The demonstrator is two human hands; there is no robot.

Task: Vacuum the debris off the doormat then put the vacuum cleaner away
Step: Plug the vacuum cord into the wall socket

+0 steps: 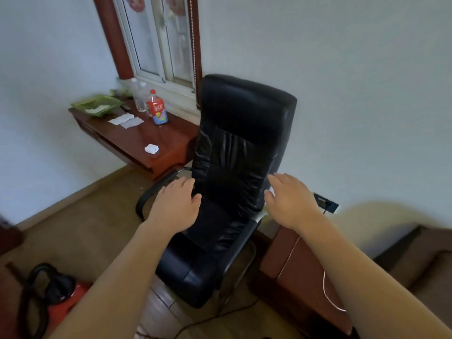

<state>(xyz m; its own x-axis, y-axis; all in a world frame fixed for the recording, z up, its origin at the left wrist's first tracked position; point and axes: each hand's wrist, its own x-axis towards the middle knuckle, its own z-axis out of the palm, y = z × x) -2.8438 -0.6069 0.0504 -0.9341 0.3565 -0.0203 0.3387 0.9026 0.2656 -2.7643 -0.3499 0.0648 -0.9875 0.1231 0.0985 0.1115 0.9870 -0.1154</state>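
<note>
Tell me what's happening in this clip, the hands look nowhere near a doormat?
Both hands are empty and open, the left hand and right hand reaching toward either side of a black office chair by the wall. The red vacuum cleaner sits on the floor at lower left, untouched, its black hose looped beside it. No doormat is in view.

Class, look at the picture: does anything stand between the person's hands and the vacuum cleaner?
No. The vacuum sits on the floor at lower left; both hands are open at the chair, nothing visibly between.

Chair (234, 182) between desk (137, 140) left, cabinet (300, 263) right.
</note>
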